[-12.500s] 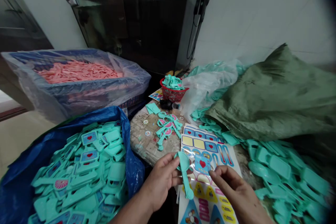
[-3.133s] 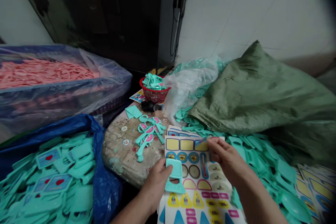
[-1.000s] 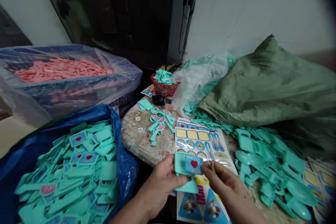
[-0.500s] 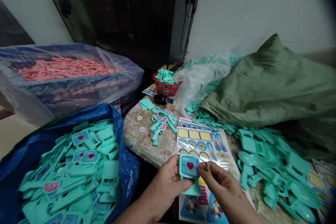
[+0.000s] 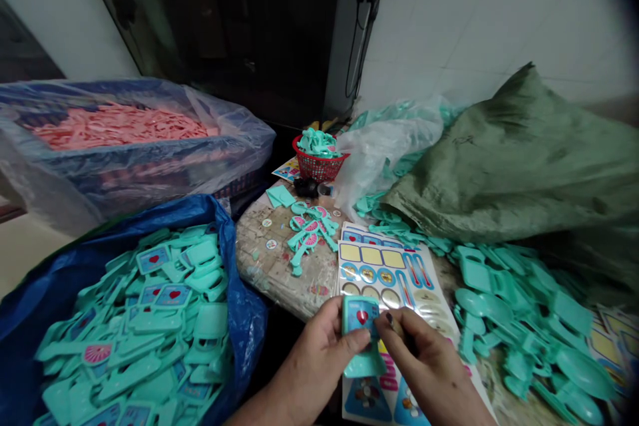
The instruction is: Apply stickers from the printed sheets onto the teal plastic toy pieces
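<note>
My left hand (image 5: pixel 319 353) grips a teal plastic toy monitor (image 5: pixel 363 359) bearing a blue sticker with a red heart (image 5: pixel 361 317). The thumb lies across the sticker's lower part. At the monitor's right edge is my right hand (image 5: pixel 419 353), thumb and fingers pinched together; a small dark thing shows at the fingertips, too small to name. Under both hands lies a sticker sheet (image 5: pixel 424 279) printed with yellow panels, round badges and thermometers.
A blue bag (image 5: pixel 239 306) full of teal toy pieces stands at left, beyond it a plastic-lined crate (image 5: pixel 239 140) of pink pieces. On the table (image 5: pixel 259 233) are fan-stickered pieces (image 5: pixel 310 229) and a red basket (image 5: pixel 322 168). Teal pieces (image 5: pixel 524 319) spill from a green sack (image 5: pixel 524 160).
My left thumb has moved up from the monitor's base onto the sticker's face. My right hand stays pinched at the right edge. The view has shifted slightly.
</note>
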Demonstrator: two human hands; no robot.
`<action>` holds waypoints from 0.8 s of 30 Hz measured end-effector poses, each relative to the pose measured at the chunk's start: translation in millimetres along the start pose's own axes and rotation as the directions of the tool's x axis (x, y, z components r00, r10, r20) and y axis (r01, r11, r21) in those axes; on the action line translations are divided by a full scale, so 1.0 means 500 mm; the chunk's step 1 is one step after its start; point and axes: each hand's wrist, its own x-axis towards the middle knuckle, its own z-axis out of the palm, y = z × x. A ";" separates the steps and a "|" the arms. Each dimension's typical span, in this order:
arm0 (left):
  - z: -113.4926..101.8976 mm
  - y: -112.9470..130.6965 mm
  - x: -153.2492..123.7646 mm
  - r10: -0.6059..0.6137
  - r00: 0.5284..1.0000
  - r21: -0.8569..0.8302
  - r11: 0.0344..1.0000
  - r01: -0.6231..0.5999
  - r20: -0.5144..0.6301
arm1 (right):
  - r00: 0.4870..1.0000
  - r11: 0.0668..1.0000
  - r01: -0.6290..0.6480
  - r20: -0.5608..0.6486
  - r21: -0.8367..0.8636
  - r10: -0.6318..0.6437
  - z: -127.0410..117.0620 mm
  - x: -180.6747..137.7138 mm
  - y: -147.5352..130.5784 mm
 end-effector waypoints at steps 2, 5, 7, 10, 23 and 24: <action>-0.003 -0.008 0.000 0.034 0.997 0.106 0.994 -0.026 -0.072 | 0.993 0.988 0.102 -0.040 -0.119 -0.108 0.003 0.000 -0.001; -0.010 -0.017 0.003 0.076 0.985 0.262 0.964 -0.033 -0.156 | 0.969 0.936 0.227 -0.037 -0.270 -0.245 0.013 -0.001 0.005; -0.015 -0.018 0.004 0.088 0.981 0.303 0.952 -0.031 -0.174 | 0.951 0.913 0.280 -0.048 -0.296 -0.307 0.027 -0.002 0.012; -0.022 -0.014 0.004 0.095 0.981 0.324 0.945 -0.036 -0.167 | 0.941 0.949 0.256 -0.179 -0.185 -0.288 0.052 -0.008 0.022; -0.042 0.006 -0.021 0.060 0.986 0.569 0.821 0.040 -0.156 | 0.978 0.969 -0.074 0.206 0.235 0.024 0.037 -0.023 -0.035; -0.048 0.015 -0.026 0.070 0.979 0.571 0.819 0.053 -0.191 | 0.987 0.977 -0.051 0.157 0.208 0.018 0.033 -0.021 -0.034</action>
